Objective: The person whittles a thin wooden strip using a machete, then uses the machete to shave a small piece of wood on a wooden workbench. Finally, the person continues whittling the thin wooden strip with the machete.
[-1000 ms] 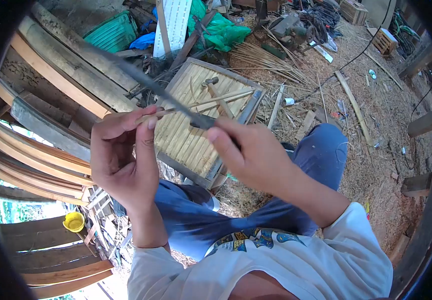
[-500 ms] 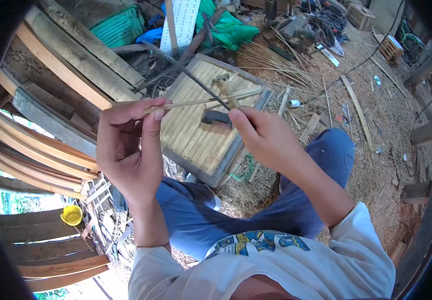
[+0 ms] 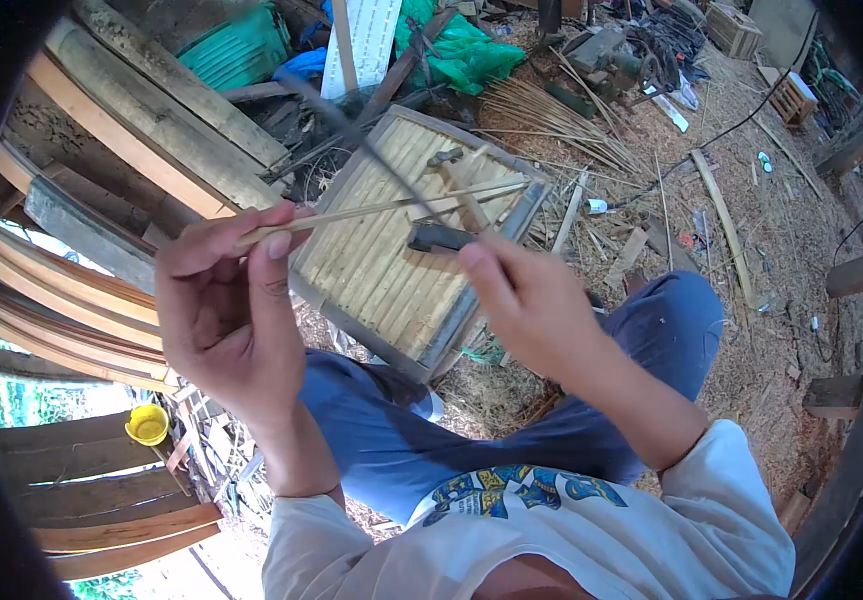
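My left hand pinches the near end of a thin pale strip, between thumb and fingers. The strip stretches right, over a slatted wooden panel in a dark frame. My right hand is closed round the lower end of a long dark blade-like tool, which slants up and left, crosses the strip and is blurred at its far part. A dark block and a hammer-like tool with a wooden handle lie on the panel, just beyond my right hand.
Behind the panel lie a bundle of thin sticks and a green plastic bag. Long boards stand at the left, above a yellow bucket. Wooden crates are at the back right, and a pale slat lies on the littered ground.
My left hand has moved left and slightly down with the strip. My right hand has shifted slightly right and down, and the dark tool's far part is now blurred.
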Demonstrator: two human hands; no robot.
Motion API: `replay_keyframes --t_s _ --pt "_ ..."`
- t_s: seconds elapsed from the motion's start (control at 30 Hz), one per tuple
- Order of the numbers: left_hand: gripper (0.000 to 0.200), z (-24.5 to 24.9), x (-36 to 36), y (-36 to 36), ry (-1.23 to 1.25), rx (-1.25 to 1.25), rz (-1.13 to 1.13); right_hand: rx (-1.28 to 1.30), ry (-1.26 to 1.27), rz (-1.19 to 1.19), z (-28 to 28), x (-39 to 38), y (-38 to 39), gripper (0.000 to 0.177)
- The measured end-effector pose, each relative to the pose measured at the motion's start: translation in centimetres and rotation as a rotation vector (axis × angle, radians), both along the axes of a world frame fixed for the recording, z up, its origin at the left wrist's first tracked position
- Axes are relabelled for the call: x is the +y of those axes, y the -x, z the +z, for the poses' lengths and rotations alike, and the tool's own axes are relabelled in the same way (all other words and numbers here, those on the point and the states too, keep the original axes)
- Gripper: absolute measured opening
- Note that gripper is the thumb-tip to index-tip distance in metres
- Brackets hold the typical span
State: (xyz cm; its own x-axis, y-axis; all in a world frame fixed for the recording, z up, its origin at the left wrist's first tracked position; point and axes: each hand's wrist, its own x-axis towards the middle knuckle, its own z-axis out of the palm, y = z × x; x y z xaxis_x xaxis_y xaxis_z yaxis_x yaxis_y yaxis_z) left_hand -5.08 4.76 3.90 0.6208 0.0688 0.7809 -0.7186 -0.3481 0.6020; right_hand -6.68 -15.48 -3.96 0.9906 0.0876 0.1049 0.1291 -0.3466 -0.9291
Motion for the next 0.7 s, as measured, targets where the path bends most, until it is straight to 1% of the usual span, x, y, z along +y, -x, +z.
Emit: replay_keyframes --t_s 0.03,0.1,0.17,0.23,0.3,0.37,0.43,0.53,0.63,0.7 --pt "0.016 0.2 -0.2 0.1 -0.008 0.003 0.009 -0.023 -0.001 0.085 0.7 -0.1 0.5 0.035" --pt "0.016 0.2 -0.1 0.1 -0.058 -0.007 0.020 -0.158 -0.082 0.076 0.3 0.6 0.9 0.035" --pt "0.017 -0.1 -0.6 0.0 -0.012 -0.024 -0.065 -0.148 -0.074 0.012 -0.9 0.4 0.5 0.036" --pt "0.017 -0.1 -1.2 -0.1 0.018 -0.037 -0.157 0.017 0.018 -0.094 -3.6 -0.5 -1.7 0.039" --pt "0.018 -0.5 -1.2 -0.3 0.035 -0.049 -0.176 0.100 -0.044 -0.155 -6.1 -2.0 -3.4 0.042" --pt "0.018 -0.8 -1.0 -0.2 0.033 -0.055 -0.205 0.157 -0.084 -0.184 -6.6 -2.3 -3.0 0.043" --pt "0.018 -1.0 -1.0 -0.3 0.024 -0.078 -0.233 0.167 -0.087 -0.170 -5.8 -2.1 -2.3 0.042" --pt "0.017 -0.8 -1.4 -0.6 0.025 -0.062 -0.148 0.075 -0.284 -0.031 -3.1 -0.4 0.0 0.038" --pt "0.017 -0.5 -1.6 -0.7 -0.008 -0.069 -0.173 -0.246 -0.147 0.100 0.7 -0.1 1.6 0.033" --pt "0.017 -0.4 -1.8 -0.6 -0.024 -0.069 -0.152 -0.183 -0.145 0.060 0.2 -0.1 1.4 0.034"
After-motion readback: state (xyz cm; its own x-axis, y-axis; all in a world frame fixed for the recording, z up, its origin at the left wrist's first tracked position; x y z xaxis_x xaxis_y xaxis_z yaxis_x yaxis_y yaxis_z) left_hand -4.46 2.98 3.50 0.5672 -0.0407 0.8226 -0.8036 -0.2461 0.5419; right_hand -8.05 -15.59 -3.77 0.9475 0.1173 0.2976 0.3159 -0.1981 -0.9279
